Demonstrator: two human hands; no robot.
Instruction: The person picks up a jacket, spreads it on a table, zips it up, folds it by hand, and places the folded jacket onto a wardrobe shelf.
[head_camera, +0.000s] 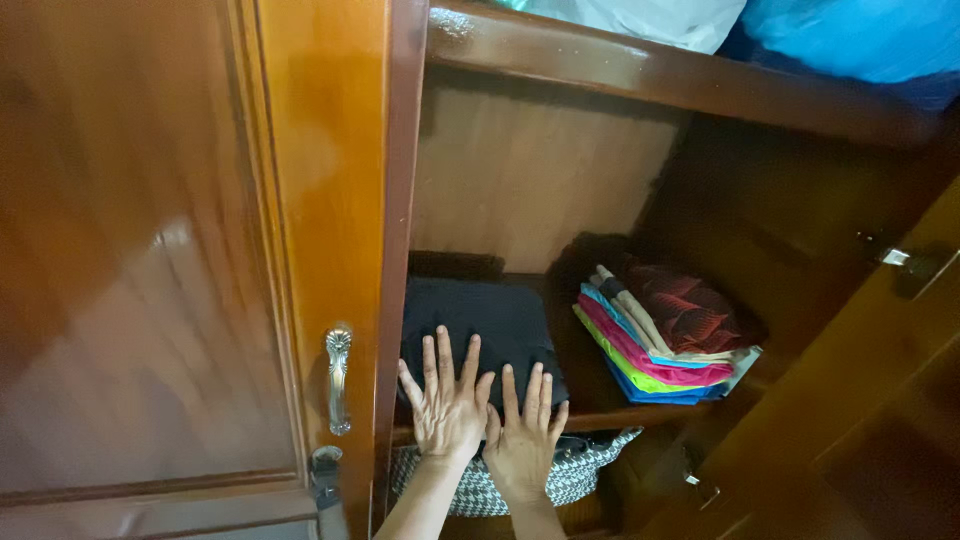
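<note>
Hands (485, 425) bare, forearms unsleeved, no rings visible.

Shelf opening clear above dark folded garment (490, 320); tall gap up to upper shelf board (660, 75). Bare shelf strip between garment and coloured clothes stack (660, 340), narrow. Closed left door (150, 270) with metal handle (339, 378) blocks left side. Right door (860, 400) open, bounds right side. Houndstooth bag (580, 478) fills space below shelf edge.

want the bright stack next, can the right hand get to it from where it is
Probably yes. The right hand lies flat on the dark folded cloth, and the colourful stack sits beside it on the same shelf, with only bare shelf between and the front open.
</note>
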